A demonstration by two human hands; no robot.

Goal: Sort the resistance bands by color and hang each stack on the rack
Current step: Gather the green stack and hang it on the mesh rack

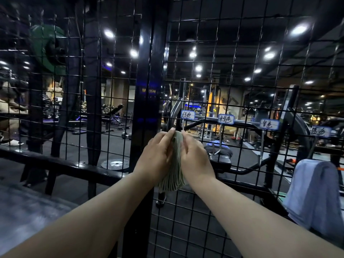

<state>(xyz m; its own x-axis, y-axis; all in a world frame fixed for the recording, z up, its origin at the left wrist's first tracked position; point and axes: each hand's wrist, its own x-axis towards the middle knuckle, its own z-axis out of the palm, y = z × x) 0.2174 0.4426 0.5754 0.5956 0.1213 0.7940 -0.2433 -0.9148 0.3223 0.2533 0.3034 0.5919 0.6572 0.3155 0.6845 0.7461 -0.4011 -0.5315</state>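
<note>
Presently the stack of green bands (176, 175) is held up at the wire rack (223, 71), its upper end pinched between the left hand (155, 151) and the right hand (195, 157), fingers curled round it. Long axis near upright; top pointed at the hook (183, 125) under the green label (188, 115), lower ends fanned. Risk judged: loose layers may miss the thin hook and be dropped.
</note>
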